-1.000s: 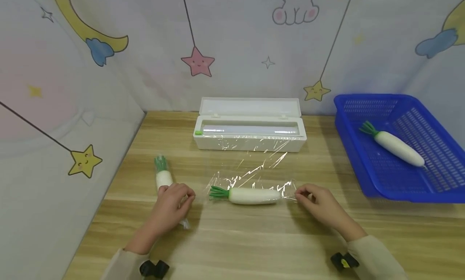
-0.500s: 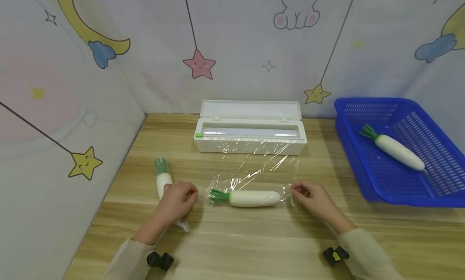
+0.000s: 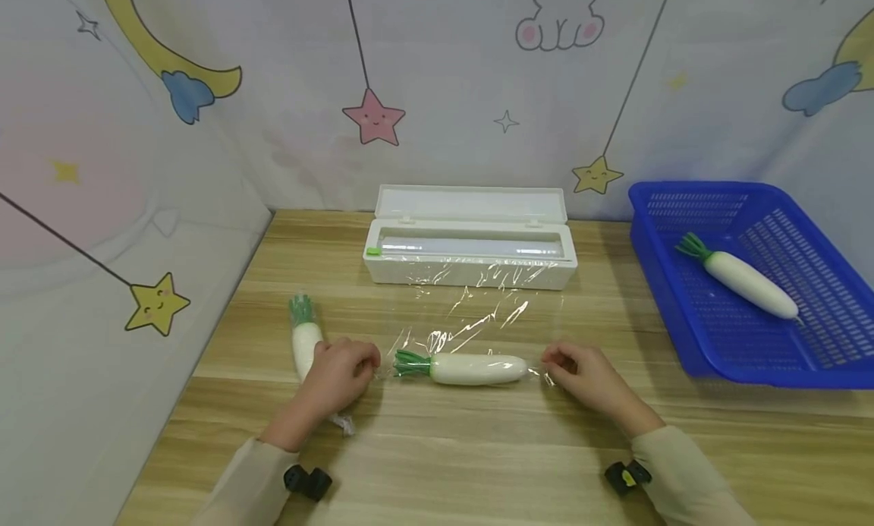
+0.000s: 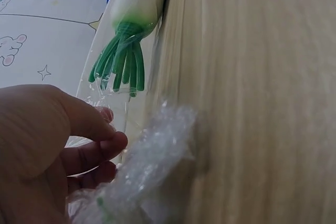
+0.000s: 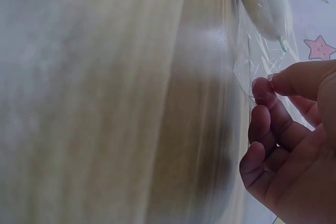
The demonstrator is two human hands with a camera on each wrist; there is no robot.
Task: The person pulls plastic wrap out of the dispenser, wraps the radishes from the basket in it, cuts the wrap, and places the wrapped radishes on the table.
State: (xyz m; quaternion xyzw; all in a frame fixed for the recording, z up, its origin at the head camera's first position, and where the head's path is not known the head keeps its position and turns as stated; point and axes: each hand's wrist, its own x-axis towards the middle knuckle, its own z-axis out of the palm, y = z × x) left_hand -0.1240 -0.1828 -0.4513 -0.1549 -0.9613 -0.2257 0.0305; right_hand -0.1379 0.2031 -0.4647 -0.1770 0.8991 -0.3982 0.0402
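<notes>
1. Pinching the cling film [image 3: 471,325] between thumb and fingertips of the left hand [image 3: 340,373], and likewise with the right hand [image 3: 583,374].
2. Flanking the white radish [image 3: 474,369], laid crosswise under the film near the middle of the tabletop [image 3: 478,458], green end leftward.
3. Facing the open film dispenser [image 3: 471,274], set by the tabletop's back edge.
4. Partly hiding, behind the left hand, the wrapped radish [image 3: 307,340] toward the left edge.
5. Having the blue basket [image 3: 658,306] near the back right corner, holding another radish [image 3: 751,285].
</notes>
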